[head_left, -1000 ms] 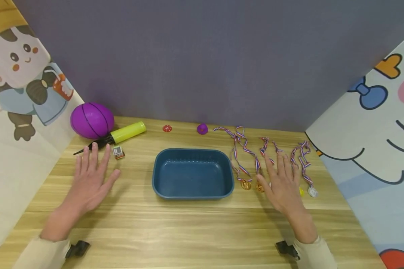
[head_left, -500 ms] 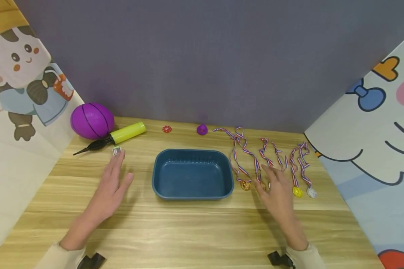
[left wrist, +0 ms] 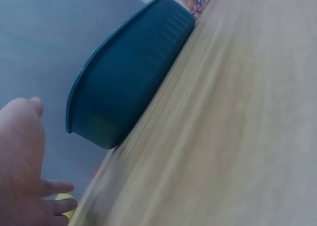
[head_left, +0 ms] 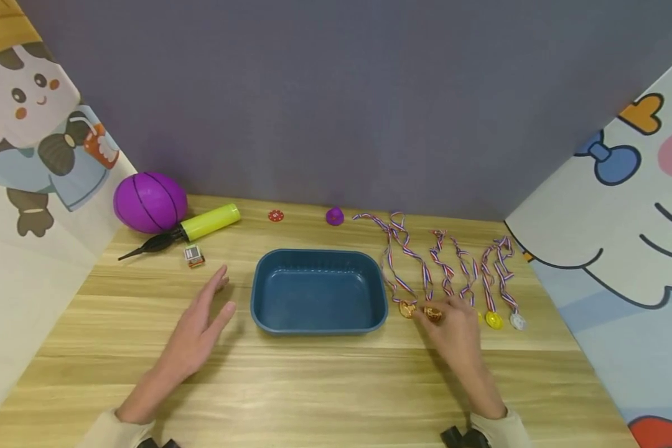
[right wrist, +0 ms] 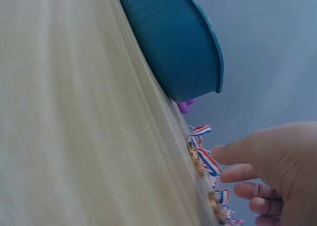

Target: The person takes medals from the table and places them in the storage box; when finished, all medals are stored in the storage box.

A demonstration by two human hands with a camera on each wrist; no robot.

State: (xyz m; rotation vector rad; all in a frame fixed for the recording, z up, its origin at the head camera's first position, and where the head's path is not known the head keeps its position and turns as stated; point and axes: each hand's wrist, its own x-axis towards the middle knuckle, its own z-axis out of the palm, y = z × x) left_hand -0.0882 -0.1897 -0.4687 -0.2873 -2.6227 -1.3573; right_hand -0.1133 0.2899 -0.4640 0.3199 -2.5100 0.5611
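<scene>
My right hand [head_left: 453, 326] hovers low over the row of medals, thumb and forefinger apart in the right wrist view with nothing between them. Its fingertips are right by a bronze-coloured medal [head_left: 433, 313] on a striped ribbon. Left of that lies another bronze-coloured medal [head_left: 407, 309]. On its right are a yellow-gold medal [head_left: 494, 320] and a silver medal [head_left: 518, 321]; the hand partly hides what lies between. My left hand [head_left: 190, 336], fingers extended and holding nothing, is above the table left of the blue basin [head_left: 319, 331].
At the back left are a purple ball [head_left: 150, 202], a yellow hand pump [head_left: 210, 222] with a black nozzle and a small box [head_left: 193, 256]. A red poker chip [head_left: 276, 215] and a small purple object [head_left: 335, 216] lie behind the basin. A grey wall [head_left: 313, 106] bounds the back.
My right hand has lowered toward the bronze-coloured medals, its fingers bending from a spread pose. My left hand has moved right and nearer the body, toward the basin, uncovering the small box.
</scene>
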